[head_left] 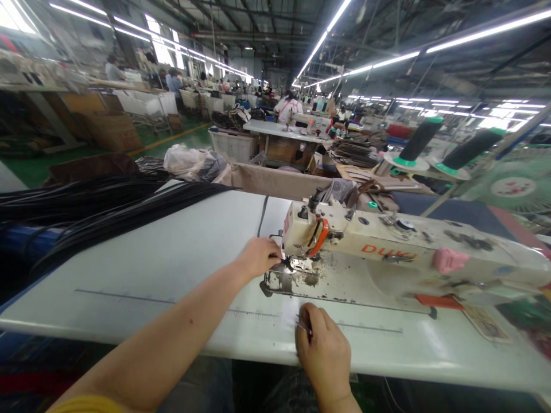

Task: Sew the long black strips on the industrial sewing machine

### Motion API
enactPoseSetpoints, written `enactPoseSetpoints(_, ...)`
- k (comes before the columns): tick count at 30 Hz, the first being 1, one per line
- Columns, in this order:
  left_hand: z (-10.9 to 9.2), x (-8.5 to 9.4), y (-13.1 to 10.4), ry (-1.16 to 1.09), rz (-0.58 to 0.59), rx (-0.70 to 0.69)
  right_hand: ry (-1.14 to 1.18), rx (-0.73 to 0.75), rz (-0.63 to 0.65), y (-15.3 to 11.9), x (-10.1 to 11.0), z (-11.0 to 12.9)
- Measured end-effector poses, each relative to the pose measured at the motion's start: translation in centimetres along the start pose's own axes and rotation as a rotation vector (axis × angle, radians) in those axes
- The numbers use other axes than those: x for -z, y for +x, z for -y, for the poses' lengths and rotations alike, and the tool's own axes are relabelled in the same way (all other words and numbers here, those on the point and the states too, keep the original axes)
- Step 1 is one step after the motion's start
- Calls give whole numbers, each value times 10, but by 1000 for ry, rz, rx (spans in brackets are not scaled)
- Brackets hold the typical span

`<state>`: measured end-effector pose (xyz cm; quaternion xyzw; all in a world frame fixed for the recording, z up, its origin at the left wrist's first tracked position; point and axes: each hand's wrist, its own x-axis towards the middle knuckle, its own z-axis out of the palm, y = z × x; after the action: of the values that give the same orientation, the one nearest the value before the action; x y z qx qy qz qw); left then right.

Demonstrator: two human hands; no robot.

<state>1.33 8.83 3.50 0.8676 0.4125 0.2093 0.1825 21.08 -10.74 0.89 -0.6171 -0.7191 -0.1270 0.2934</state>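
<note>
My left hand (pixel 257 258) is at the needle end of the sewing machine (pixel 357 241), fingers pinched together beside the presser foot. A narrow black strip (pixel 263 213) runs from the table's far edge down behind this hand; black material also shows at the fingertips, by the needle. The hand hides where they meet. Close to the table's front edge, my right hand (pixel 323 343) is closed around a thin, pointed metal tool (pixel 303 324). Most of that tool is covered by the fingers, so its kind is unclear.
A bundle of long black strips (pixel 142 212) lies across the table's left side. Two dark thread cones (pixel 419 140) stand behind the machine, near a green fan (pixel 512 186). A ruler scale (pixel 124 296) marks the white tabletop (pixel 193 252). Another person (pixel 288 108) sits farther back.
</note>
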Motion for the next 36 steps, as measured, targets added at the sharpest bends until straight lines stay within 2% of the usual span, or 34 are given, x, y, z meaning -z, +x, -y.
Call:
enactPoseSetpoints(12,-22,-2,-13,-83,16,200,6,-4,17,2,4,3)
enactPoseSetpoints(18,-46,-13,-34,-143,6,297,15,-8,10,2,3,3)
enactPoseSetpoints(23,-67,-23,-40,-161,29,389,23,-13,23,1,3,3)
enactPoseSetpoints(27,-77,-27,-40,-142,32,416,40,-26,-12,-2,-3,1)
enactPoseSetpoints(30,-84,-23,-39,-134,61,432,38,-30,-20,-4,-6,1)
enactPoseSetpoints(36,-90,-14,-44,18,175,347,38,-29,31,-2,1,3)
